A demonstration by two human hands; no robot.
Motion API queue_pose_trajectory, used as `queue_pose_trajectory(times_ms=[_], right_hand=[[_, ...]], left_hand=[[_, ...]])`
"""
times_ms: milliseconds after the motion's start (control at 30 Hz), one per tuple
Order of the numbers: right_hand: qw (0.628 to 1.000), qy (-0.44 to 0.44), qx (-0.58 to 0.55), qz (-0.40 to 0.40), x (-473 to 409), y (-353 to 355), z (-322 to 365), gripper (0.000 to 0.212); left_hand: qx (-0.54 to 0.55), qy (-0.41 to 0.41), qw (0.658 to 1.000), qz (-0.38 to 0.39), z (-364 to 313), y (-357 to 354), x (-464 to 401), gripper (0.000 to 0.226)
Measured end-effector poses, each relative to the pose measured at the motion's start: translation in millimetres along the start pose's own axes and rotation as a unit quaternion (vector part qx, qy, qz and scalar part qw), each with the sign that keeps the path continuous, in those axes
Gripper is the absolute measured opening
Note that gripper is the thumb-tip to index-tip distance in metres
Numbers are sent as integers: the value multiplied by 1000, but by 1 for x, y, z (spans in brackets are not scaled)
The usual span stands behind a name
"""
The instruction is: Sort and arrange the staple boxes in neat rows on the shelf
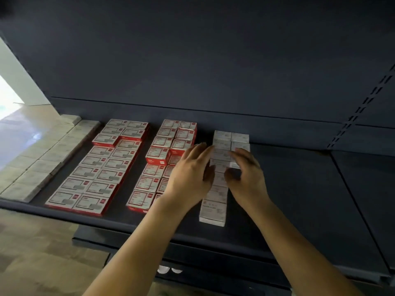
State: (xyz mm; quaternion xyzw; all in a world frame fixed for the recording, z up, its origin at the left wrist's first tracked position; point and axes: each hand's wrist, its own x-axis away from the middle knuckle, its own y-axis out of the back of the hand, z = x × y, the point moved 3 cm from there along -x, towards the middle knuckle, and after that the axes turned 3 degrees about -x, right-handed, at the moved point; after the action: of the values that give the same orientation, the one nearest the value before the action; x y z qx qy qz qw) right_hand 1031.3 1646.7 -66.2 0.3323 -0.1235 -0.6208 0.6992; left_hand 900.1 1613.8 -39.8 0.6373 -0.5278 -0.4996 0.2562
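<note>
Both forearms reach in over the shelf [288, 206] edge. Left hand [188, 178] lies flat-fingered against the white box column [215, 195]; right hand [245, 176] has its grip curled over the same column, apparently squaring it. Column runs front to back, doubled only at the rear. Red-and-white blocks [100, 167] and the pale boxes [42, 159] at far left look mostly rowed, with a few boxes stacked higher; right half unfilled.

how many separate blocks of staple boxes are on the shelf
4: grey-white block far left, red block beside it, second red block partly behind the left hand, white block rightmost.
</note>
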Motion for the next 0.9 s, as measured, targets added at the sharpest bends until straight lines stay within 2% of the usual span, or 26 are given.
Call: queue_pose_trajectory(times_ms=[200, 367, 567, 700, 900], right_hand=[[998, 36, 31, -40, 9, -48, 59, 41], [998, 51, 45, -9, 17, -101, 105, 47], [995, 80, 28, 50, 19, -139, 133, 46], [993, 103, 2, 60, 24, -152, 139, 41], [986, 143, 4, 86, 38, -187, 158, 39]], left_hand=[[-26, -35, 999, 6, 65, 46, 26, 49], [-40, -50, 998, 14, 120, 69, 46, 48], [-27, -10, 999, 26, 162, 83, 60, 48], [-14, 16, 999, 35, 185, 85, 76, 54], [-9, 32, 999, 18, 225, 103, 110, 49]])
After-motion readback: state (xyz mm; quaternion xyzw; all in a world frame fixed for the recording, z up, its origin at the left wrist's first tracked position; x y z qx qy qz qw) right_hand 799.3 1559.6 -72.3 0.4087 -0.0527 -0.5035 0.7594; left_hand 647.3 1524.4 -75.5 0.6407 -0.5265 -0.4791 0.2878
